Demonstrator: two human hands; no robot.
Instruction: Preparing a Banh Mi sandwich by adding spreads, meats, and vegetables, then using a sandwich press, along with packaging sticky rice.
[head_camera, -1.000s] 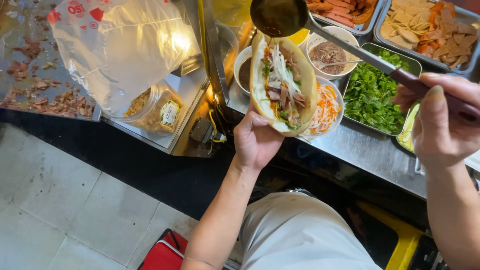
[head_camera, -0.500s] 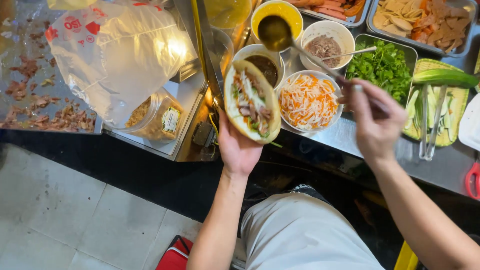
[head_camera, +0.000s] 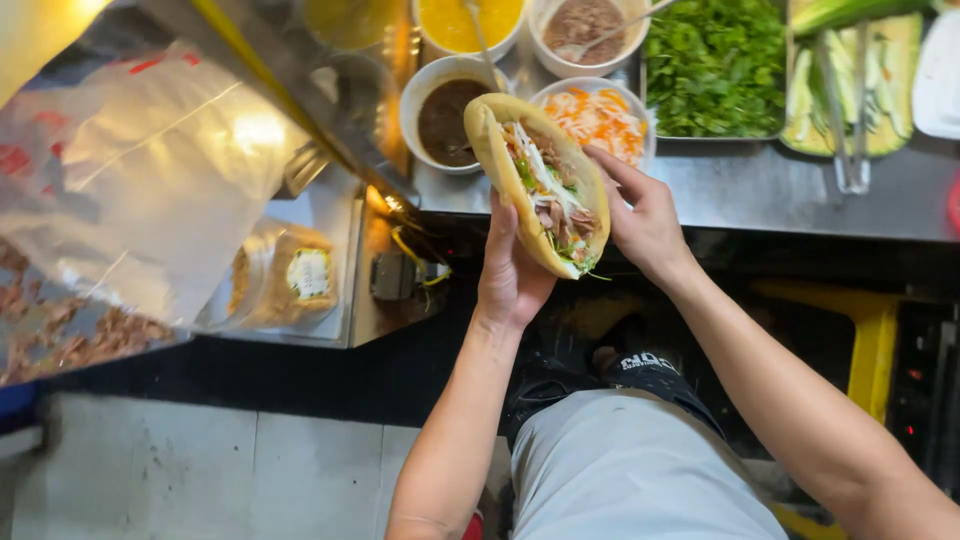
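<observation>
We hold the filled sandwich (head_camera: 545, 190) in the air just in front of the near edge of the steel counter (head_camera: 760, 195), above the dark gap between the counter and our legs. Our left hand (head_camera: 510, 270) cups it from below and from the left, fingers curled round the crust, while our right hand (head_camera: 645, 215) presses flat against its right side, fingers spread along the bread; so both hands are closed on the one thing and neither is free. The bread stands nearly on end, split side facing us, with shredded meat, pale strips and bits of green showing, and some green sprigs already hanging out of the lower tip. On the counter behind it sit a bowl of dark sauce (head_camera: 447, 118) and a bowl of shredded carrot and radish (head_camera: 600, 115) near the edge, with a bowl of yellow sauce (head_camera: 470, 20), a bowl of brown paste (head_camera: 585, 25), a tray of green herbs (head_camera: 715, 65) and a tray of cucumber strips (head_camera: 850, 80) with tongs (head_camera: 845, 110) further back. We judge the main risk to be spillage: tilted this steeply, loose filling could slide out of the low end onto the floor, and too hard a squeeze could crack the crust or push meat out.
</observation>
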